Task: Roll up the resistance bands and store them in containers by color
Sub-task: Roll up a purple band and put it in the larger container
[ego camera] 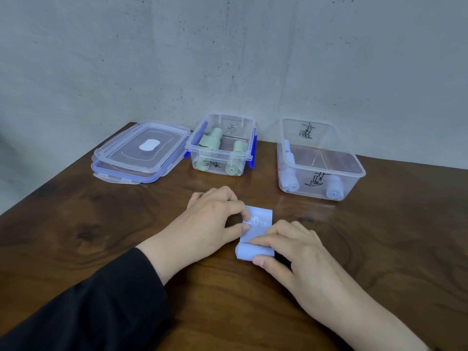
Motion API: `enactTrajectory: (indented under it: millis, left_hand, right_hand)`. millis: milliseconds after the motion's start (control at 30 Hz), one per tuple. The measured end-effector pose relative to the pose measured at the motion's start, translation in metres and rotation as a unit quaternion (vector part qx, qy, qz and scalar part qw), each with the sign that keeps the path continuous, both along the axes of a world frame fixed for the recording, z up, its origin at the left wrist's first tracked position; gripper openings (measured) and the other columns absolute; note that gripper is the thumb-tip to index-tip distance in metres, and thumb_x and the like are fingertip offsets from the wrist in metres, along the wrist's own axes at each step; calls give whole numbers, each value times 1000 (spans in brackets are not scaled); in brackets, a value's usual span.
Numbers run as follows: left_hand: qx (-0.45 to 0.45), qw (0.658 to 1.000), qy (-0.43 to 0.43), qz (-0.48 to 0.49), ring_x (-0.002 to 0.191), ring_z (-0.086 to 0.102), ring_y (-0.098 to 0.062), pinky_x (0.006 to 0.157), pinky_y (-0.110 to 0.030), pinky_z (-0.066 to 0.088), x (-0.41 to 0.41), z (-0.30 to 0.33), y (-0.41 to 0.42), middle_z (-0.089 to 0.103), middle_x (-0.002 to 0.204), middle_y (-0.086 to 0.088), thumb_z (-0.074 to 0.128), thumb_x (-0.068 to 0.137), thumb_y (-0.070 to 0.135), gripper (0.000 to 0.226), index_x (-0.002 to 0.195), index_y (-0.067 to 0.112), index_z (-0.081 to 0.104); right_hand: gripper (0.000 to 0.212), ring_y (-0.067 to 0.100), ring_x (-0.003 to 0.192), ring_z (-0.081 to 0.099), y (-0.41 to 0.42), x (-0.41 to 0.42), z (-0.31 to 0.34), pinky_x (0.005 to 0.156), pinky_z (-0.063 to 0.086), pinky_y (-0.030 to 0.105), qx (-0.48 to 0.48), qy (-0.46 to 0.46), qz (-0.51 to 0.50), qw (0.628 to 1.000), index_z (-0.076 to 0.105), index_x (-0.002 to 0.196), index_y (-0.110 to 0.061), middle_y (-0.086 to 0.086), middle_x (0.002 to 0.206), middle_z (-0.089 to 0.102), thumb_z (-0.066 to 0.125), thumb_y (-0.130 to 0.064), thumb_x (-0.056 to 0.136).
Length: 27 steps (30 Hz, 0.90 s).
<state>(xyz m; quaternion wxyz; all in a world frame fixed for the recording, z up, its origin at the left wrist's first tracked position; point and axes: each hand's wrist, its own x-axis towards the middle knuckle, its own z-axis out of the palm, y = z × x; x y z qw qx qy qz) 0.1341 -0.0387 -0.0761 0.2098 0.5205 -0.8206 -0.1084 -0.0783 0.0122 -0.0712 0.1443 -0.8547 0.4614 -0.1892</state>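
A light blue resistance band (pixel 258 224), printed "20 LB", lies on the dark wooden table (pixel 101 224), its near end wound into a small roll. My left hand (pixel 210 224) pinches the band's left edge. The roll sits under the fingers and thumb of my right hand (pixel 296 252). Behind, a clear container (pixel 249 148) with blue clips holds rolled green bands (pixel 216 138). To its right a larger clear container (pixel 354 171) holds rolled blue bands (pixel 291 183).
Two clear lids (pixel 141 150) with blue seals are stacked at the back left. A grey concrete wall (pixel 228 59) rises right behind the containers. The table's left edge runs diagonally at the left.
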Motion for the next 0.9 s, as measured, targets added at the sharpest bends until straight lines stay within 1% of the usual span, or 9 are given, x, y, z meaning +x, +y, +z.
enactTrajectory:
  millis: [67, 133, 233, 433, 500, 633, 700, 767, 900]
  left_hand:
    - [5, 1000, 0, 1, 105, 41, 2, 98, -23, 20, 0, 0, 0, 47, 107, 19, 62, 91, 48, 17, 105, 41, 66]
    - [8, 1000, 2, 1, 105, 41, 2, 100, -23, 20, 1, -1, 1, 46, 106, 19, 61, 91, 48, 17, 105, 40, 66]
    - [2, 1000, 9, -2, 104, 42, 2, 102, -23, 20, 0, -2, 1, 45, 104, 20, 60, 91, 49, 15, 102, 41, 66]
    - [2, 1000, 9, -19, 106, 43, 2, 105, -24, 21, 3, 3, 1, 46, 103, 20, 59, 95, 40, 7, 91, 39, 65]
    - [-2, 1000, 4, -23, 106, 44, 0, 105, -24, 22, 3, 4, 1, 46, 103, 20, 61, 94, 39, 5, 90, 40, 65]
    - [0, 1000, 7, -28, 105, 44, 0, 103, -23, 23, 3, 2, 1, 47, 101, 19, 63, 93, 38, 4, 90, 40, 65]
    - [2, 999, 19, -26, 105, 45, -1, 103, -23, 25, 3, 2, 2, 48, 101, 18, 62, 93, 37, 5, 90, 39, 66]
    - [3, 999, 41, -21, 105, 46, -1, 100, -21, 25, 3, 4, 3, 50, 101, 19, 61, 94, 36, 8, 89, 38, 66]
    - [1, 995, 104, 4, 103, 52, -1, 94, -20, 35, 4, 10, 3, 53, 100, 23, 59, 95, 32, 12, 88, 39, 65]
  right_hand:
    - [17, 0, 99, 45, 1, 1, -1, 91, 36, 26, -5, -10, -7, 1000, 58, 110, -43, -27, 99, 49, 56, -49, 93]
    - [21, 0, 98, 46, 1, 2, -1, 90, 38, 27, -18, -6, -16, 1000, 58, 104, -43, -26, 101, 51, 46, -56, 92]
    - [37, -1, 101, 44, -1, 0, -4, 89, 38, 26, -14, 14, -23, 1000, 57, 111, -45, -27, 106, 47, 38, -66, 86]
    - [45, -1, 103, 36, -3, 3, 2, 94, 33, 25, 0, 30, -7, 1000, 60, 117, -43, -25, 104, 40, 30, -63, 90]
    - [42, -3, 103, 36, -3, 2, 2, 93, 32, 24, -4, 27, -1, 1000, 59, 117, -42, -26, 103, 40, 33, -62, 91]
    - [14, -2, 100, 41, -2, 4, -1, 92, 34, 25, -11, -2, -12, 1000, 53, 106, -44, -29, 100, 45, 48, -52, 96]
    - [24, 0, 97, 43, -4, 4, -2, 88, 37, 26, -35, -10, -22, 999, 59, 103, -43, -25, 99, 47, 42, -56, 93]
    - [37, 1, 94, 44, -8, 3, -5, 85, 40, 25, -51, -1, -35, 998, 64, 108, -41, -25, 98, 45, 40, -61, 89]
    - [43, 2, 93, 44, -15, 2, -6, 85, 39, 24, -59, -5, -42, 997, 66, 112, -37, -24, 99, 45, 40, -60, 87]
